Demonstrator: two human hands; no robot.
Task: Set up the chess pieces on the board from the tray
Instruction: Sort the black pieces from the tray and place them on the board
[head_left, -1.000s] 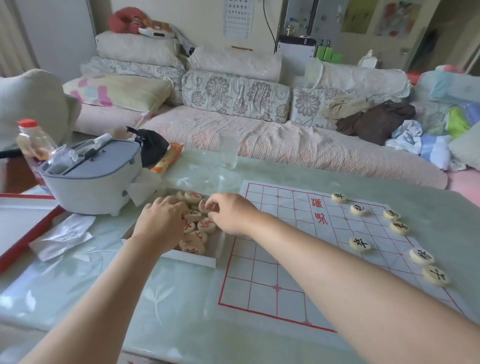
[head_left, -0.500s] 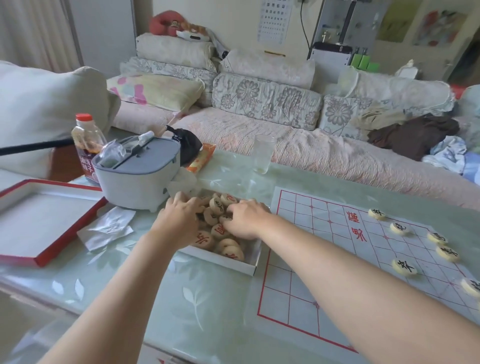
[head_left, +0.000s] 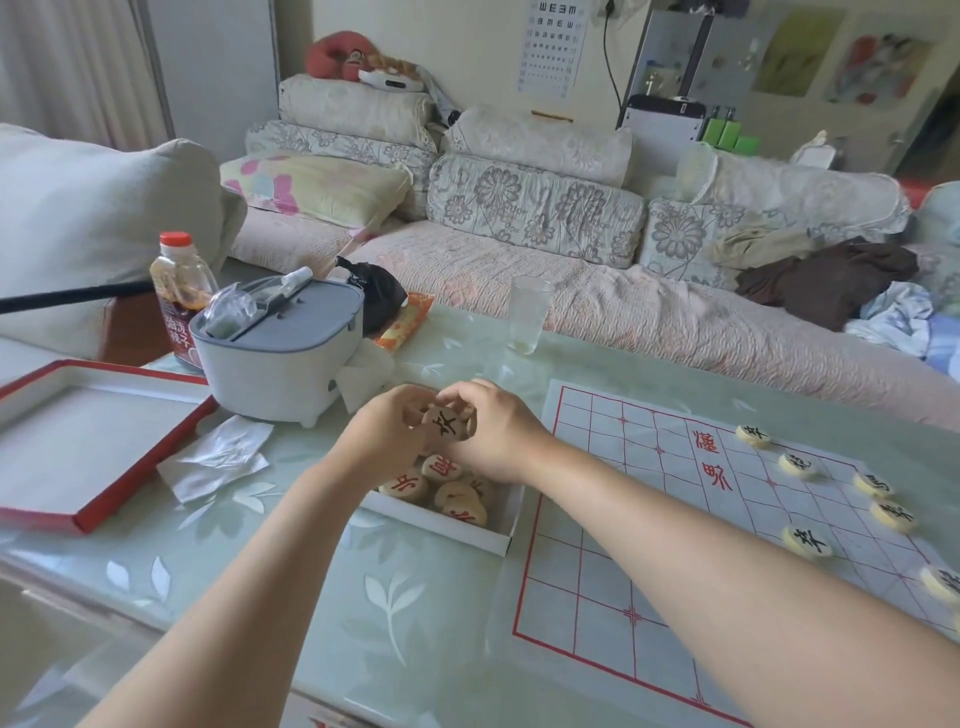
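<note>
While both hands meet above tray (head_left: 439, 526) at table middle, left hand (head_left: 382, 441) and right hand (head_left: 501, 441) pinch one black-marked piece (head_left: 445, 426) with curled fingertips, face tilted toward camera (grip partly hidden). Red-marked pieces (head_left: 441, 470) lie in tray. Board (head_left: 613, 525) just beside, toward table's right edge.

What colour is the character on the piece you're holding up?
Black, on a pale piece; head view.

cushioned sofa (head_left: 597, 291), eye chart (head_left: 553, 47), glass-topped table (head_left: 415, 613)
</note>
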